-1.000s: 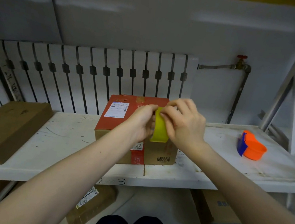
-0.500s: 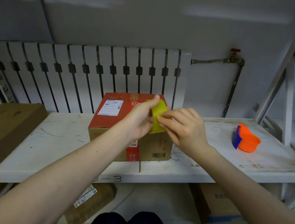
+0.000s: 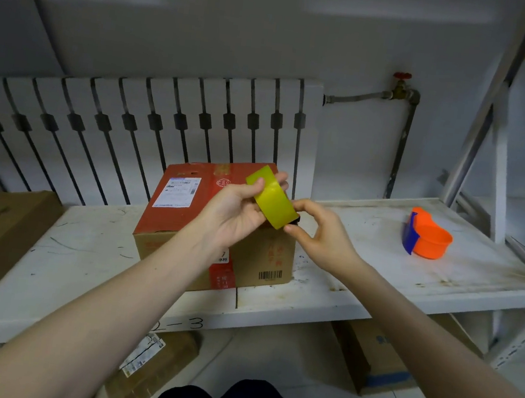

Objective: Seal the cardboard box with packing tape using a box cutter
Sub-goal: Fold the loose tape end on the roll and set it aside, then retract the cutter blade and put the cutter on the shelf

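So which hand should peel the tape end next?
Probably the right hand: its fingertips pinch the yellow tape roll at its lower edge, while the left hand grips it.

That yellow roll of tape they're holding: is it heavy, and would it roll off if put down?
Probably light: the left hand holds the yellow tape roll up with just thumb and fingertips. It looks stiff: no buckling shows in that grip. Stood on edge on the white shelf it might roll; laid flat, it should stay.
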`<state>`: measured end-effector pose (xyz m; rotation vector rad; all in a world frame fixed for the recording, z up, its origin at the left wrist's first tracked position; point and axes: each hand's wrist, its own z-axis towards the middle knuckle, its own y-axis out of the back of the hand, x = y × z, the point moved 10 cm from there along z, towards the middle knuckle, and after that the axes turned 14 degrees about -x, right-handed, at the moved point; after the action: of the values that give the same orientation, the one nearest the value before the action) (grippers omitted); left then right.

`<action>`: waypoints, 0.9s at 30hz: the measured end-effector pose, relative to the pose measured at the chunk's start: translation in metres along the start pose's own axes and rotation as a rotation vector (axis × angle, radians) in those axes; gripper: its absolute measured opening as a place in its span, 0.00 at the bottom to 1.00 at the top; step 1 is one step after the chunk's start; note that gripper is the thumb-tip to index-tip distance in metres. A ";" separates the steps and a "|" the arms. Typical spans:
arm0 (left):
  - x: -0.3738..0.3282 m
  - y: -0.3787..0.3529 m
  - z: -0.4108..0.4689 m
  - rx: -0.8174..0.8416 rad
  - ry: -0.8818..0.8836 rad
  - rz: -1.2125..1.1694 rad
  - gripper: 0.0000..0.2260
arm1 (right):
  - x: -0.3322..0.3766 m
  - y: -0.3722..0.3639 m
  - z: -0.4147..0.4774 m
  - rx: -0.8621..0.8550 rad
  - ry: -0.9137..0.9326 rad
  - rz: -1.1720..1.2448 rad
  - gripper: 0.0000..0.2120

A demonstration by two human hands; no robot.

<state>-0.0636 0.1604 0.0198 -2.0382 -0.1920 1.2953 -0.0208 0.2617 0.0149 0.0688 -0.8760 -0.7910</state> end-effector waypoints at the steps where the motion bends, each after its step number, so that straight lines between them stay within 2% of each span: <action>1: 0.001 -0.001 0.002 0.005 0.020 -0.003 0.12 | -0.006 0.004 0.001 -0.018 0.007 -0.030 0.13; 3: 0.004 -0.003 0.008 0.002 0.025 0.092 0.14 | -0.013 0.008 0.004 -0.031 0.028 -0.053 0.13; 5: 0.001 0.001 0.016 -0.087 -0.052 0.352 0.14 | -0.019 0.015 0.008 -0.060 0.018 -0.029 0.13; 8: -0.027 0.012 0.026 -0.319 -0.349 0.830 0.15 | -0.040 0.037 0.016 -0.204 -0.052 0.007 0.15; 11: -0.054 0.005 0.029 -0.346 -0.674 1.068 0.07 | -0.073 0.064 0.023 -0.349 -0.133 -0.005 0.15; 13: -0.064 0.001 0.030 -0.345 -0.797 1.166 0.07 | -0.101 0.076 0.027 -0.378 -0.185 -0.134 0.16; 15: -0.069 0.000 0.031 -0.375 -0.895 1.310 0.06 | -0.130 0.082 0.031 -0.350 -0.214 -0.384 0.16; 18: -0.068 0.002 0.038 -0.370 -0.957 1.478 0.07 | -0.171 0.077 0.027 -0.253 -0.269 -0.692 0.14; 21: -0.054 0.000 0.047 -0.313 -0.938 1.598 0.07 | -0.204 0.065 0.020 -0.125 -0.304 -0.901 0.10; 27: -0.038 -0.001 0.066 -0.263 -0.873 1.687 0.06 | -0.234 0.053 0.015 0.003 -0.332 -1.045 0.03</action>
<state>-0.1370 0.1749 0.0317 -1.3797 1.2964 3.1760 -0.0887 0.4550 -0.1106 0.4314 -1.1520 -1.8117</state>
